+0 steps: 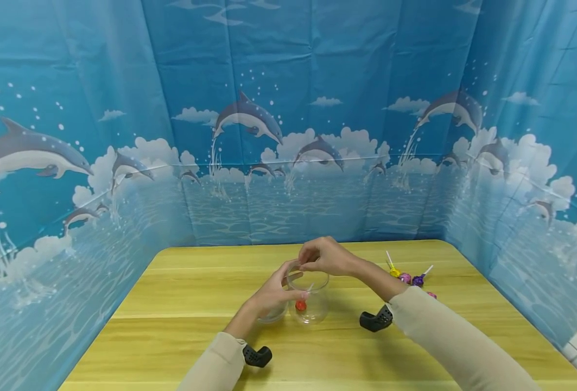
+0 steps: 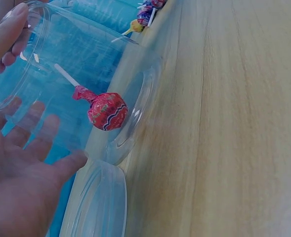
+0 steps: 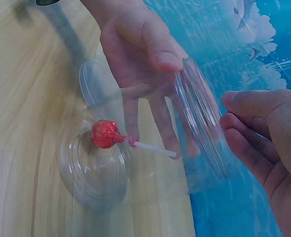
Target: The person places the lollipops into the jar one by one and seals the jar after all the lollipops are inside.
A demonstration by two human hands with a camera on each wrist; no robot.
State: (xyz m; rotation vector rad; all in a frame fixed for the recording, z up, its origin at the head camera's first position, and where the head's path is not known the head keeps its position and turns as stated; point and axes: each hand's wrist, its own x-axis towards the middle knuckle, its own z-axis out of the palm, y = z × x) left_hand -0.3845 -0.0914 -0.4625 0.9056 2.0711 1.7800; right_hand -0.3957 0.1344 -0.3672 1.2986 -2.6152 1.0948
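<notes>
A clear plastic jar stands on the table with its mouth up, and a lollipop in a red wrapper sits inside near the bottom, stick upward. My left hand holds the jar near its top, thumb at the rim and fingers round the far side. At the jar's mouth is my right hand, its fingers loosely bent beside the rim, with nothing visible between them; whether they touch the rim, I cannot tell. Close beside the jar, partly hidden under my left hand, lies a clear round lid.
Several lollipops lie at the right of the wooden table, among them a yellow one and a purple one. A blue dolphin-print curtain surrounds the table's back and sides. Black devices are worn on both wrists.
</notes>
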